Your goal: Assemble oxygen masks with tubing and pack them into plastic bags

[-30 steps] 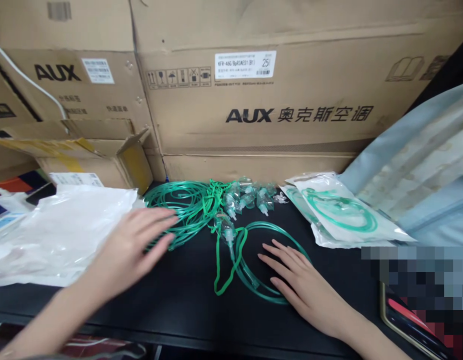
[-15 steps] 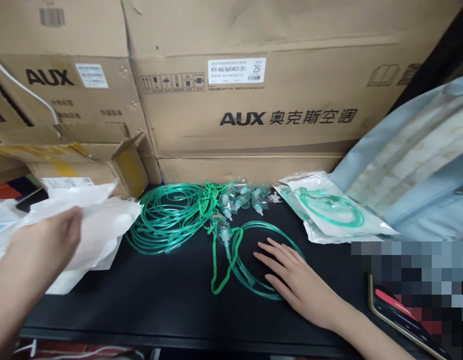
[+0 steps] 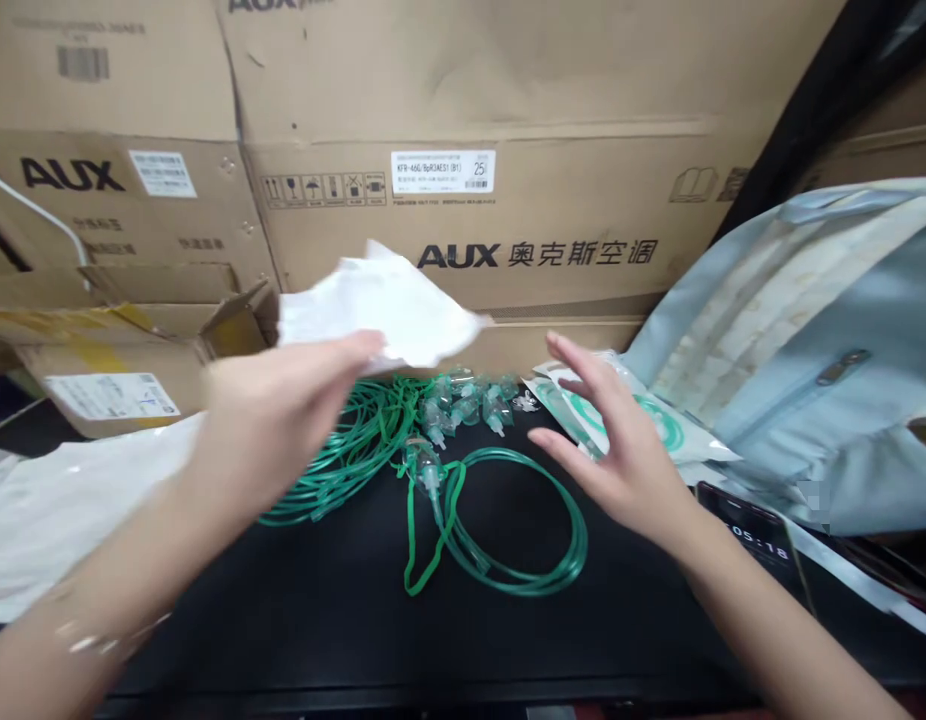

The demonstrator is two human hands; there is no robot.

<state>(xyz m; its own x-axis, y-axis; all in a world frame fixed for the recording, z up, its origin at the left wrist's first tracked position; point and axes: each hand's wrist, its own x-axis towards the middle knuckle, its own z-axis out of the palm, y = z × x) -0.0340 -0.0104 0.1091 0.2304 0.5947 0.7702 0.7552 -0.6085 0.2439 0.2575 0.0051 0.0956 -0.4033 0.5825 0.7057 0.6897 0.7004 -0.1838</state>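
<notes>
My left hand (image 3: 283, 410) pinches a white plastic bag (image 3: 380, 305) and holds it up in front of the cardboard. My right hand (image 3: 620, 450) hovers over the black table with fingers spread and nothing in them. Between and below the hands lies a coiled green tube (image 3: 575, 540), joined to a clear green oxygen mask (image 3: 424, 465) with a green elastic strap (image 3: 410, 540). Behind it, several more masks (image 3: 463, 405) sit beside a heap of coiled green tubing (image 3: 335, 480), partly covered by my left hand.
Packed mask bags (image 3: 673, 430) lie at the right, near a light blue backpack (image 3: 845, 370) and a phone (image 3: 755, 540). White bags (image 3: 80, 500) lie at the left before an opened carton (image 3: 95, 370). Large cardboard boxes (image 3: 553, 200) wall off the back.
My left hand has lifted a white bag from the left pile and carried it toward the middle. My right hand has risen off the coiled tube. The camera view has shifted slightly.
</notes>
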